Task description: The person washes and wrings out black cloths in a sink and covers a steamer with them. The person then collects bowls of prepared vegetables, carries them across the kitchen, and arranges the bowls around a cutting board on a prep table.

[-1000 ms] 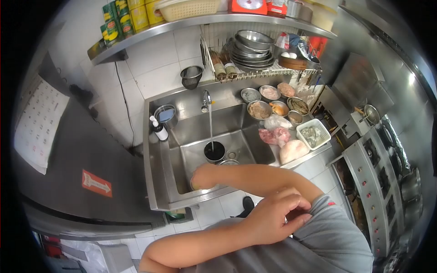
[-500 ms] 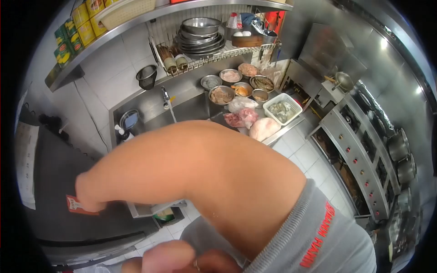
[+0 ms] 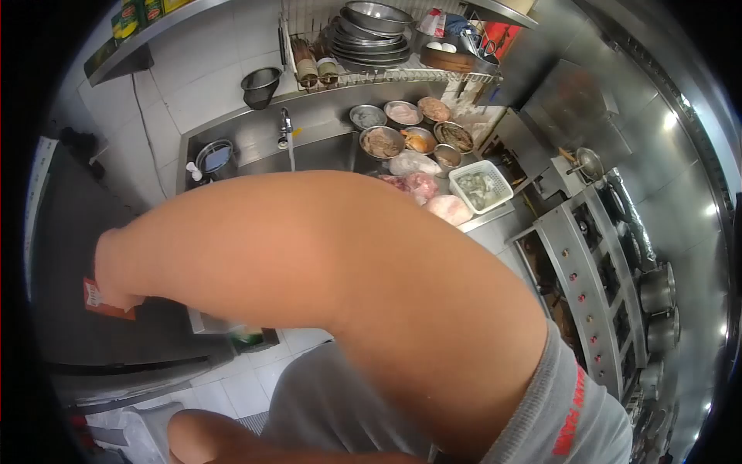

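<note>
My right arm stretches across the view from the grey sleeve at the lower right to the far left. At its end my right hand (image 3: 116, 267) is bent downward over a dark, flat-fronted appliance (image 3: 58, 332), its fingers hidden behind the wrist. A red-and-white card or packet (image 3: 94, 298) shows beside and under that hand; whether it is held or fixed to the dark surface I cannot tell. Low in the frame is part of my left arm or hand (image 3: 197, 439), rounded and shadowed, with no fingers distinguishable.
Water runs from the tap (image 3: 286, 127) into a steel sink (image 3: 321, 158). Metal bowls of food (image 3: 382, 143), raw meat (image 3: 421, 185) and a white basket (image 3: 506, 189) stand right of it. A gas stove (image 3: 591, 294) lines the right side. Stacked pans (image 3: 371, 42) sit on a rack.
The view has shifted, so the dark appliance and the card now sit higher and farther left. My right hand stays beside the card. The rounded part of my left limb has moved left.
</note>
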`<state>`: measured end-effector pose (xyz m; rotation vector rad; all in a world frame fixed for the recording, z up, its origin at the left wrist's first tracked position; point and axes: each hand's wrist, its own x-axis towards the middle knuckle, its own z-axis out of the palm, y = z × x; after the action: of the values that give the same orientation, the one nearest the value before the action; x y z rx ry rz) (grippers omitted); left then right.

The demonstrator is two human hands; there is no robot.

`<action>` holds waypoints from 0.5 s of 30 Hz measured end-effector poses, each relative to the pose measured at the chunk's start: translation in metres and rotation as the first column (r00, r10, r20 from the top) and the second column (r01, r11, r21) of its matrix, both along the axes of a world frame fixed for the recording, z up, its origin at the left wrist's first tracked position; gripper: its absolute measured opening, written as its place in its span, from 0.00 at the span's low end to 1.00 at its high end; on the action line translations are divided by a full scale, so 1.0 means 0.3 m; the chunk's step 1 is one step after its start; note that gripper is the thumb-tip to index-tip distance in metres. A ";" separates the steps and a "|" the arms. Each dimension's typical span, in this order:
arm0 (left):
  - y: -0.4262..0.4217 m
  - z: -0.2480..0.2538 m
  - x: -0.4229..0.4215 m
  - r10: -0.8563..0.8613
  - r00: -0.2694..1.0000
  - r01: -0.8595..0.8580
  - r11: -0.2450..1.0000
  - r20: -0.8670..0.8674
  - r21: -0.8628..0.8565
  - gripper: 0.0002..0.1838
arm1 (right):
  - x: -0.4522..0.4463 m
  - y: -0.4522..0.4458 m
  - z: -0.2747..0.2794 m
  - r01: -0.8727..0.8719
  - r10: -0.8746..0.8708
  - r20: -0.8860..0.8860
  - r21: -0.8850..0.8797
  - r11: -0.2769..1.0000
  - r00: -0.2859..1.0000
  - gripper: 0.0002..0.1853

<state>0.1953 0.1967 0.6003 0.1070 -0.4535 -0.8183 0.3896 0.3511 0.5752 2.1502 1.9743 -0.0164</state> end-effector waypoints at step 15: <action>-0.082 -0.147 0.223 0.147 0.469 -0.801 0.486 0.871 0.350 0.22 | 0.134 -0.148 -0.317 -0.236 0.238 -0.039 0.050 0.971 0.971 0.12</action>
<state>0.2622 0.1720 0.5564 1.3975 -0.7988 -0.1937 0.4299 0.3068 0.4802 1.9411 2.2648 0.0202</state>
